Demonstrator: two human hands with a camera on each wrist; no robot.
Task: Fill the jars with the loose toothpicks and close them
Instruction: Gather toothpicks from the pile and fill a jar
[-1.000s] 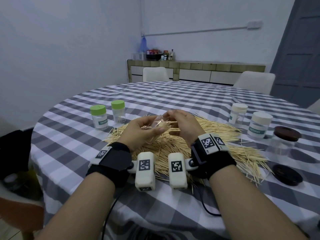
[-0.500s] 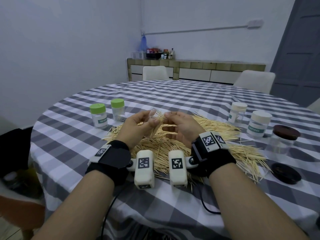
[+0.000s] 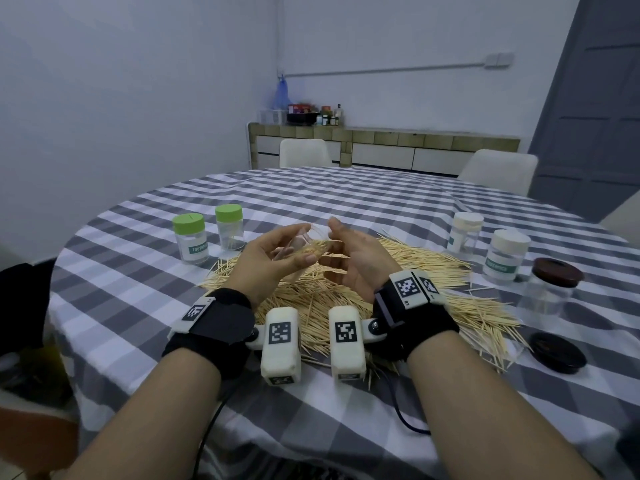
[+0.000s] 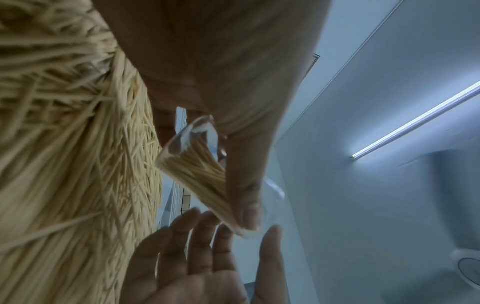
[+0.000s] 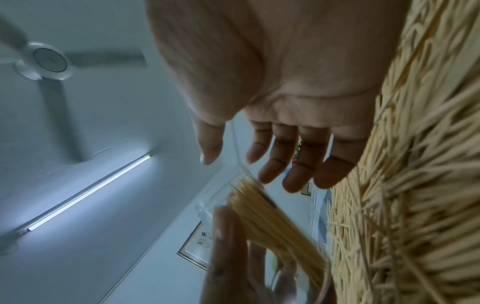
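My left hand [image 3: 277, 252] grips a small clear jar [image 3: 304, 245] above the toothpick pile [image 3: 398, 289], tilted with its mouth toward my right hand. A bundle of toothpicks lies inside the jar [image 4: 197, 168], and my left thumb [image 4: 244, 185] presses along its side. My right hand [image 3: 351, 259] hovers just right of the jar mouth, fingers spread and relaxed, holding nothing. The right wrist view shows the right hand's fingers [image 5: 293, 160] close above the jar [image 5: 272, 222] without gripping it.
Two green-lidded jars [image 3: 189, 239] [image 3: 229, 226] stand at the left. Two white-lidded jars [image 3: 464, 233] [image 3: 505, 256] and a brown-lidded jar [image 3: 550, 289] stand at the right, and a loose dark lid [image 3: 557, 351] lies near the checked table's front right.
My right hand was pinched at the jar mouth over the toothpicks; it has since opened and drawn back a little. The left hand still holds the jar, tipped more sideways.
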